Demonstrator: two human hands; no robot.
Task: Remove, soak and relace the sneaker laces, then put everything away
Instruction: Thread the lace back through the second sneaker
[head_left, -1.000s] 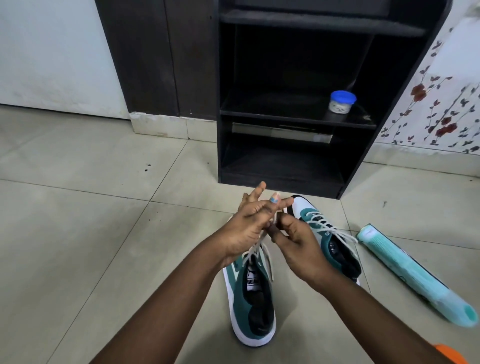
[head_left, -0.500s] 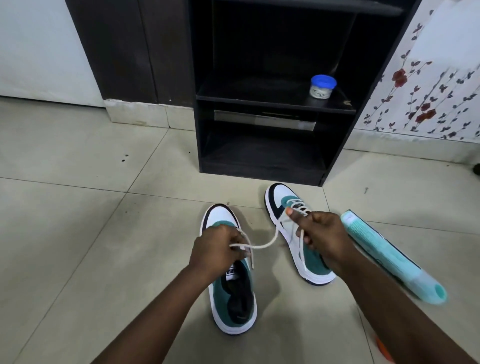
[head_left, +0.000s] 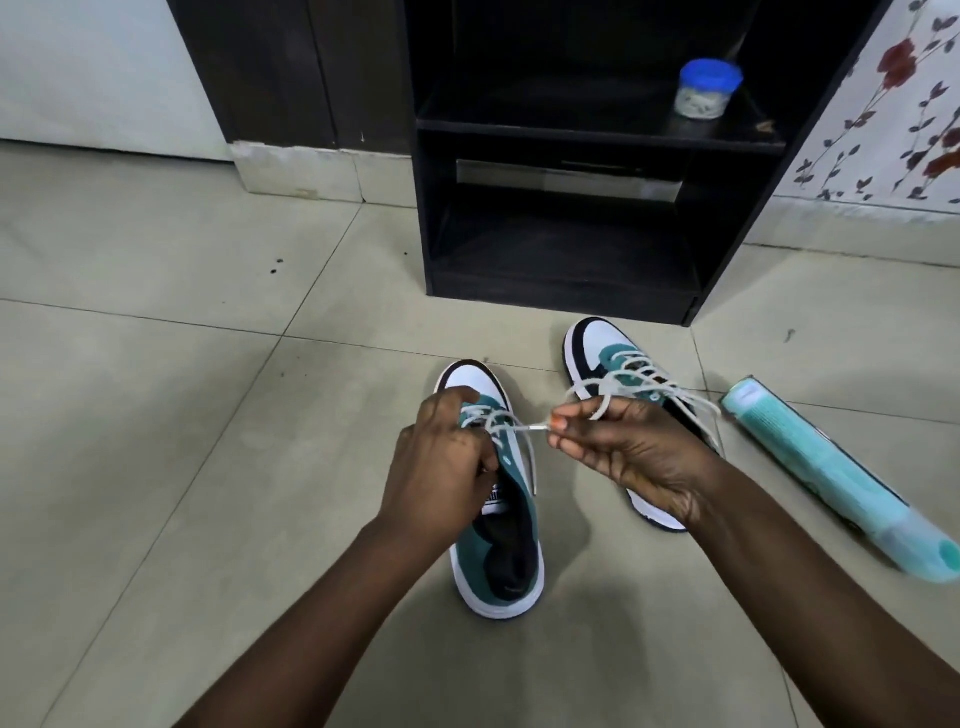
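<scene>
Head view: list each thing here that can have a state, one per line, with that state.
Left sneaker: upright on the floor, partly laced.
White lace: tip pinched, free part hanging over the left sneaker.
Right sneaker: upright on the floor, laced, ends loose.
Left hand: gripping the left sneaker's upper.
Right hand: pinching the lace tip.
Blue-lidded jar: closed, upright on the shelf.
Teal roll: rolled, lying on the floor.

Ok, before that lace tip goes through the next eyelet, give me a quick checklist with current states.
1. Lace tip pinched by right hand: ok.
2. Near sneaker steadied by left hand: ok.
3. Near sneaker flat on the floor: ok.
4. Target eyelet visible: cannot tell, the left hand covers it.
5. Far sneaker already laced: ok.
6. Lace free of knots: cannot tell.
</scene>
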